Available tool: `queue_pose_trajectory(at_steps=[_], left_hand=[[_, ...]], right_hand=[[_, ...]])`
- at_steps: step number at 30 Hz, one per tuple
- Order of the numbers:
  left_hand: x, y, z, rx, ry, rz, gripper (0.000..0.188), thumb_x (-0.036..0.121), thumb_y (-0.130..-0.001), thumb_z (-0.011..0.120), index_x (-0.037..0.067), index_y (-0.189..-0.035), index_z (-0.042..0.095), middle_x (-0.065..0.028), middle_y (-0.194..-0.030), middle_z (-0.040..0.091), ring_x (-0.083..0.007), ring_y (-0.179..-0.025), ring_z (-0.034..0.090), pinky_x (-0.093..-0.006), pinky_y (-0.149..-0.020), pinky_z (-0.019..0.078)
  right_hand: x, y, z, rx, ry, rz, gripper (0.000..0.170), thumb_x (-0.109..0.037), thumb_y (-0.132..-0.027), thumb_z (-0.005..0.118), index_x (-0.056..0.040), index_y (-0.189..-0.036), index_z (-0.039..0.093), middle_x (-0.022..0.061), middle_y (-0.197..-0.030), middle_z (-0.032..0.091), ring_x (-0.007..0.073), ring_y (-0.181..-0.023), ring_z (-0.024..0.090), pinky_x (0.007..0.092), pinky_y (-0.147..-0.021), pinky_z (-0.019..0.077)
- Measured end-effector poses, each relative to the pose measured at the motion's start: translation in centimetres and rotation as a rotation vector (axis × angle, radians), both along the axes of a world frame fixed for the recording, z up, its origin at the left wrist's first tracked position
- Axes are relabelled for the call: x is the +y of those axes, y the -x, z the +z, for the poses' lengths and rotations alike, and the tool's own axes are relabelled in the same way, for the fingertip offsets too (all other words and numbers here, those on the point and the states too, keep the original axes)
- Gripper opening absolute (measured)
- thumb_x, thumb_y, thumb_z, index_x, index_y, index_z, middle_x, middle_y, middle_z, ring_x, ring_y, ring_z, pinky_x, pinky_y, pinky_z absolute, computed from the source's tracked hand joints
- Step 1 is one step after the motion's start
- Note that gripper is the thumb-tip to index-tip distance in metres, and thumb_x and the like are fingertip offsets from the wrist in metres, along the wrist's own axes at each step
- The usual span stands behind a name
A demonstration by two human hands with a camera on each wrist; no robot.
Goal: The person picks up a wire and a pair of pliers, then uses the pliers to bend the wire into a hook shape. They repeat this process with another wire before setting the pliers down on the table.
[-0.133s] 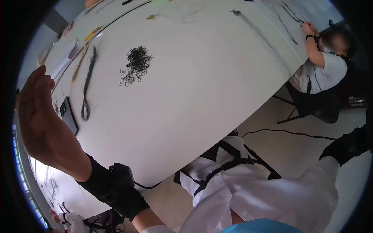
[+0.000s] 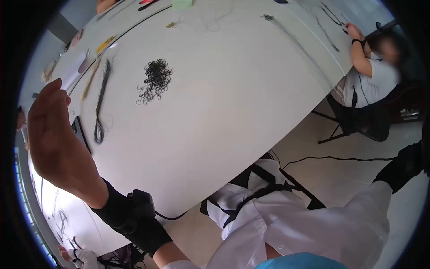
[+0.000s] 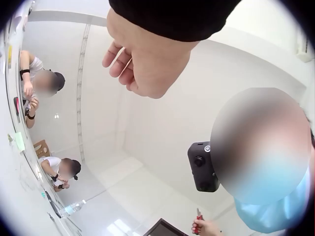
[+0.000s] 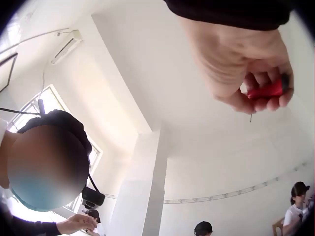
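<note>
In the head view my left hand (image 2: pixel 58 139) is raised over the table's left side, fingers pointing up and nothing visible in them. The left wrist view shows the fingers of that hand loosely bent. My right hand (image 4: pixel 246 64) curls its fingers around red-handled pliers (image 4: pixel 268 90), and only part of the handle shows there. Their metal tip and red grips appear small in the left wrist view, pliers (image 3: pixel 199 222) upright in the fist. On the white table (image 2: pixel 215 121) lie a pile of small dark hooks (image 2: pixel 157 77) and a looped bundle of dark strands (image 2: pixel 102 94).
A dark phone (image 2: pixel 81 134) is partly hidden behind my left hand. A yellow tool (image 2: pixel 105 44) and a tan strand bundle (image 2: pixel 91 80) lie farther up. Thin line with a dark clump (image 2: pixel 268 17) crosses the far side. Another person (image 2: pixel 380 67) sits at the right edge.
My left hand has shifted slightly right and down in the head view, now covering more of the phone. The table view has tilted a little with the head.
</note>
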State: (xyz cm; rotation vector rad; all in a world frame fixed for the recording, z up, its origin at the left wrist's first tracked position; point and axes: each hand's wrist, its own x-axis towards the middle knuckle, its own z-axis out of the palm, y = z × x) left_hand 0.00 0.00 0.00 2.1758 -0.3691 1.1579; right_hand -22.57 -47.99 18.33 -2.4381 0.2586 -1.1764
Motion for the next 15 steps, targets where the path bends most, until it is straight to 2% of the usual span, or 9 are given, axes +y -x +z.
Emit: queue_pose_trajectory(at_steps=[3, 6, 7, 8, 9, 11, 13, 15], left_hand=[[-0.1, 0.2, 0.0, 0.03, 0.061, -0.034, 0.012, 0.005, -0.093, 0.064, 0.001, -0.1, 0.073, -0.0061, -0.1, 0.074, -0.0134, -0.087, 0.069, -0.0258, -0.084, 0.0551], [0.4, 0.2, -0.2, 0.052, 0.074, -0.064, 0.012, 0.006, -0.093, 0.065, 0.0, -0.101, 0.072, -0.0067, -0.102, 0.073, -0.0141, -0.091, 0.069, -0.0267, -0.085, 0.055], [0.6, 0.1, -0.3, 0.061, 0.102, -0.096, 0.012, 0.006, -0.093, 0.065, 0.0, -0.101, 0.072, -0.0072, -0.102, 0.073, -0.0146, -0.092, 0.069, -0.0272, -0.085, 0.0549], [0.6, -0.1, -0.4, 0.07, 0.129, -0.131, 0.012, 0.006, -0.093, 0.065, 0.0, -0.101, 0.071, -0.0076, -0.103, 0.072, -0.0152, -0.094, 0.069, -0.0278, -0.086, 0.0549], [0.6, -0.1, -0.5, 0.076, 0.124, -0.117, 0.012, 0.006, -0.093, 0.065, 0.001, -0.102, 0.071, -0.0081, -0.104, 0.072, -0.0159, -0.095, 0.069, -0.0284, -0.087, 0.0547], [0.5, -0.1, -0.5, 0.086, 0.114, -0.092, 0.012, 0.007, -0.093, 0.064, 0.001, -0.102, 0.07, -0.009, -0.106, 0.072, -0.0173, -0.098, 0.068, -0.0296, -0.089, 0.0544], [0.7, -0.3, -0.4, 0.089, 0.105, -0.084, 0.013, 0.007, -0.093, 0.064, 0.001, -0.103, 0.07, -0.0095, -0.105, 0.072, -0.018, -0.099, 0.068, -0.0302, -0.091, 0.0539], [1.0, -0.5, -0.5, 0.104, 0.118, -0.077, 0.013, 0.008, -0.094, 0.065, 0.001, -0.104, 0.07, -0.0097, -0.105, 0.072, -0.0181, -0.1, 0.068, -0.0305, -0.092, 0.0538]], right_hand=[[-6.8, -5.8, -3.1, 0.341, 0.065, -0.048, 0.023, -0.024, -0.097, 0.061, -0.0008, -0.099, 0.061, 0.0036, -0.069, 0.054, 0.0162, -0.062, 0.052, 0.034, -0.059, 0.0438], [-12.7, -14.6, -9.0, 0.704, 0.175, -0.004, 0.032, -0.031, -0.095, 0.061, -0.0011, -0.105, 0.065, 0.0011, -0.063, 0.053, 0.0147, -0.055, 0.05, 0.0351, -0.052, 0.0407], [-13.9, -17.9, -11.6, 0.788, 0.211, 0.038, 0.035, -0.033, -0.094, 0.061, -0.0012, -0.107, 0.066, 0.0002, -0.061, 0.053, 0.0141, -0.053, 0.05, 0.0355, -0.05, 0.0397], [-10.7, -21.0, -13.4, 0.853, 0.31, -0.052, 0.031, -0.03, -0.094, 0.063, 0.0003, -0.103, 0.064, 0.0008, -0.063, 0.053, 0.0098, -0.056, 0.048, 0.0291, -0.052, 0.0393], [-14.1, -25.1, -17.5, 0.812, 0.361, -0.08, 0.03, -0.027, -0.09, 0.064, 0.0018, -0.098, 0.064, 0.0075, -0.068, 0.06, 0.0191, -0.06, 0.055, 0.0352, -0.058, 0.0452], [-10.0, -30.6, -21.5, 0.917, 0.538, -0.097, 0.029, -0.024, -0.084, 0.064, 0.0018, -0.095, 0.07, 0.0182, -0.079, 0.068, 0.0335, -0.072, 0.066, 0.0396, -0.07, 0.0517], [-6.8, -33.2, -23.7, 0.904, 0.462, -0.029, 0.032, -0.017, -0.079, 0.058, 0.0044, -0.098, 0.071, 0.0269, -0.087, 0.069, 0.0394, -0.081, 0.07, 0.0444, -0.078, 0.0552], [-5.8, -36.0, -25.6, 0.95, 0.38, -0.109, 0.033, -0.018, -0.08, 0.057, 0.004, -0.101, 0.071, 0.0279, -0.097, 0.07, 0.0404, -0.093, 0.07, 0.0433, -0.086, 0.0549]])
